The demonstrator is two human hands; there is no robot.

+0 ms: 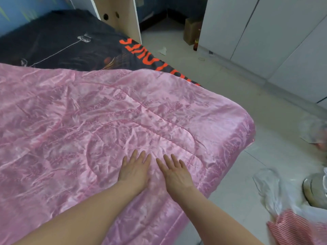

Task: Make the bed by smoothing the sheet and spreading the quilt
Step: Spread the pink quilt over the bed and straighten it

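Observation:
A shiny pink quilt (pixel 109 110) with a woven flower pattern lies spread over the near part of the bed and hangs over its right edge. Beyond it shows a black sheet (pixel 58 41) with orange lettering along its right border. My left hand (pixel 135 171) and my right hand (pixel 175 174) lie flat side by side on the quilt near its right edge, palms down, fingers straight and slightly spread. Neither hand holds anything.
Right of the bed is a pale tiled floor (pixel 230 96). Clear plastic bags (pixel 269 186), a round metal lid (pixel 316 190) and red striped cloth (pixel 293 228) lie at the lower right. White cabinets (pixel 265 32) line the right wall. A wooden board (pixel 120 16) stands at the bed's far corner.

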